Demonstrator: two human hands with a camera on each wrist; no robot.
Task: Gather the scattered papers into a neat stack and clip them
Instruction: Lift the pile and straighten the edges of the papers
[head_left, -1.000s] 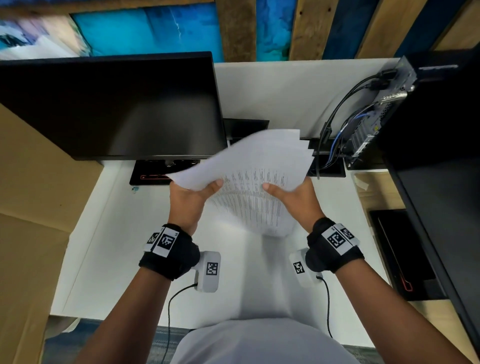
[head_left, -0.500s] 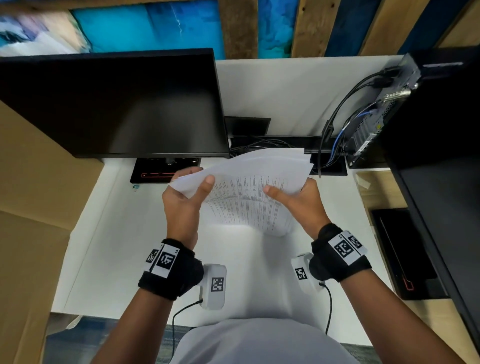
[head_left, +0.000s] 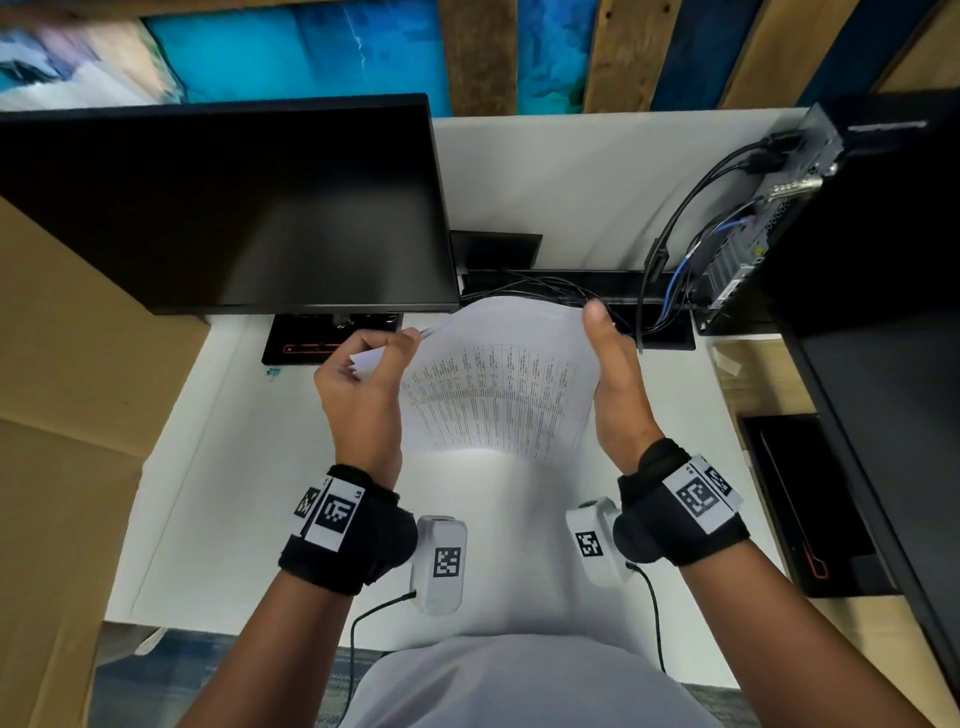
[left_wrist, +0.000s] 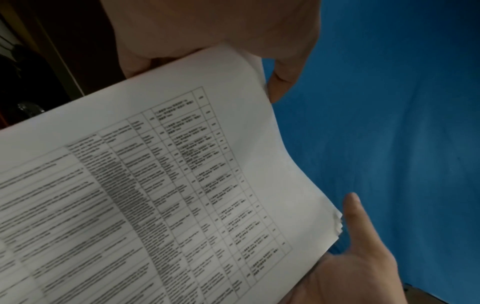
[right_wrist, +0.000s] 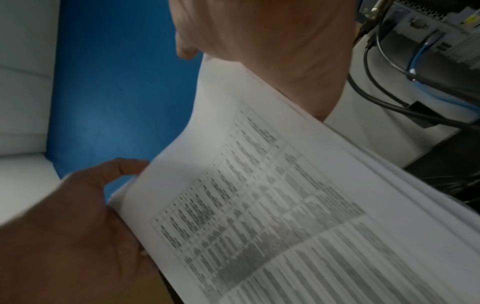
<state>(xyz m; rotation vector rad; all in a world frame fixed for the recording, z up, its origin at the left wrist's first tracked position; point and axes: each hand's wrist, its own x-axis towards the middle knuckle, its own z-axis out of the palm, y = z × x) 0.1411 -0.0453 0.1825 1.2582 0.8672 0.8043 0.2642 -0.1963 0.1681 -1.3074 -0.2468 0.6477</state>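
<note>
A stack of white papers (head_left: 498, 395) printed with tables stands on edge above the white desk (head_left: 218, 493), bowed a little between my hands. My left hand (head_left: 363, 384) grips the stack's left edge with curled fingers, and a paper corner pokes out between them. My right hand (head_left: 615, 384) lies flat along the right edge, thumb pointing up past the top corner. The left wrist view shows the papers (left_wrist: 155, 185) with sheet edges slightly stepped at the lower right corner. In the right wrist view the papers (right_wrist: 285, 205) fill the frame. No clip is visible in either hand.
A black monitor (head_left: 223, 208) stands at the back left, its base (head_left: 311, 343) just behind my left hand. A computer tower (head_left: 857, 218) with cables (head_left: 675, 249) is at the back right. A small teal item (head_left: 272, 373) lies on the desk. Cardboard (head_left: 62, 415) lines the left side.
The loosely fanned, tilted sheets have been drawn together and stood upright. Both hands moved forward toward the monitor. My right thumb left the front of the sheets and now points up along the edge.
</note>
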